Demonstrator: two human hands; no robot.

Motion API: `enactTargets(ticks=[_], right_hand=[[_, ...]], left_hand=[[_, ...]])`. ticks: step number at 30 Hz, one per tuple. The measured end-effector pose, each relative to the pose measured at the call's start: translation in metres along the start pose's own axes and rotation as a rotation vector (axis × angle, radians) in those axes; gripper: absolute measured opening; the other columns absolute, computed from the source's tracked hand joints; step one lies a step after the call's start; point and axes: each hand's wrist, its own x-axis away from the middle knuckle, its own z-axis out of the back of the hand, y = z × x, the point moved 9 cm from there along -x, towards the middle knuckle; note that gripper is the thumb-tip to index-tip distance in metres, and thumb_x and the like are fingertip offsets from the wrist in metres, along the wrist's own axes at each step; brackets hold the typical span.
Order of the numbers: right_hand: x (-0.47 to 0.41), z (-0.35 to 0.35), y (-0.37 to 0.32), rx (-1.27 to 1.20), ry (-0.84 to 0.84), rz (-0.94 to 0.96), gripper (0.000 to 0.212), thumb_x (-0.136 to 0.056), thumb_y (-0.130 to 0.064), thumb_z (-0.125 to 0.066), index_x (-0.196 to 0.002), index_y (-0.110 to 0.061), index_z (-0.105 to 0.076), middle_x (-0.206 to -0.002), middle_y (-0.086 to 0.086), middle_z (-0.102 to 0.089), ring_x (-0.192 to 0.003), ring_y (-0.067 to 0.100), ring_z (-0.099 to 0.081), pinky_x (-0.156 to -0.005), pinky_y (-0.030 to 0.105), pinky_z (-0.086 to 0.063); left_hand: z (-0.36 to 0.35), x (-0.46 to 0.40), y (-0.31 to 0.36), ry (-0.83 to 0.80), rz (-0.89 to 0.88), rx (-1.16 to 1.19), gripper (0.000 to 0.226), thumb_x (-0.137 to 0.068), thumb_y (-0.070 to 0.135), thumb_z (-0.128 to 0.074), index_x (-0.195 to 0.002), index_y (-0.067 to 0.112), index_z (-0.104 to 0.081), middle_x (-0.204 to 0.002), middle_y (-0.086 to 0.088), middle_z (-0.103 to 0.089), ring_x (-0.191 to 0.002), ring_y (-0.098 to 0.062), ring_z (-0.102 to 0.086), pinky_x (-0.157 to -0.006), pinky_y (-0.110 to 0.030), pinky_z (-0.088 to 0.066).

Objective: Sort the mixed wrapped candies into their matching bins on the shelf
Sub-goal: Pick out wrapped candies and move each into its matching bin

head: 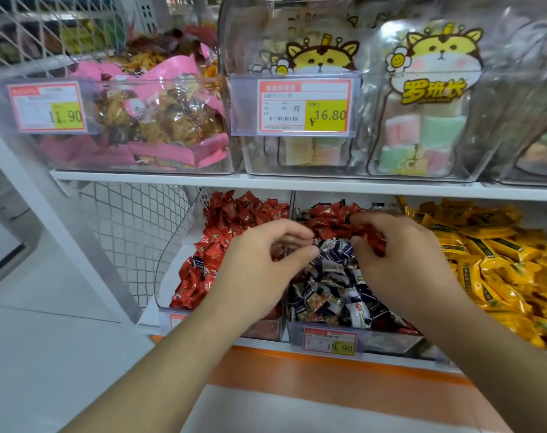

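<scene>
Red foil-wrapped candies lie behind the navy-and-white ones in the clear middle bin, touching the right hand, which grasps some; left hand curled, empty

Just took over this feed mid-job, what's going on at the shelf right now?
A person is sorting candies on the lower shelf. Both hands are over the middle bin, where red candies sit mixed with dark blue and white candies. The right hand curls its fingers around red ones at the back; the left hand hovers with fingers curled, its hold unclear. The all-red bin is left, yellow candies right.
</scene>
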Motion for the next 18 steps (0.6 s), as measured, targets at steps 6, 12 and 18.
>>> enactTargets(ticks=[6,12,18], right_hand=[[0.006,-0.013,-0.020,-0.036,-0.079,0.094,0.038,-0.100,-0.027,-0.064,-0.138,-0.030,-0.060,-0.135,-0.014,-0.059,-0.115,-0.002,-0.046,-0.094,0.010,-0.032],[0.014,-0.039,-0.036,-0.025,-0.173,0.173,0.040,-0.101,-0.027,-0.060,-0.141,-0.032,-0.056,-0.143,-0.017,-0.054,-0.132,0.002,-0.046,-0.087,-0.005,-0.022],[0.027,-0.063,-0.055,-0.039,-0.243,0.263,0.040,-0.099,-0.021,-0.062,-0.138,-0.030,-0.060,-0.138,-0.016,-0.058,-0.130,0.001,-0.048,-0.095,-0.003,-0.024]], left_hand=[[0.033,-0.002,-0.016,0.100,0.020,-0.139,0.019,-0.099,0.028,-0.067,-0.114,0.038,-0.072,-0.105,0.028,-0.070,-0.106,0.010,-0.062,-0.095,-0.017,-0.048],[0.113,0.007,-0.068,0.223,0.166,-0.559,0.028,-0.092,0.012,-0.072,-0.114,0.030,-0.073,-0.114,0.014,-0.069,-0.106,-0.007,-0.062,-0.090,-0.020,-0.041],[0.130,0.007,-0.098,0.176,0.175,-0.695,0.050,-0.087,0.012,-0.074,-0.134,0.025,-0.064,-0.142,0.003,-0.057,-0.133,-0.026,-0.048,-0.111,-0.036,-0.034]])
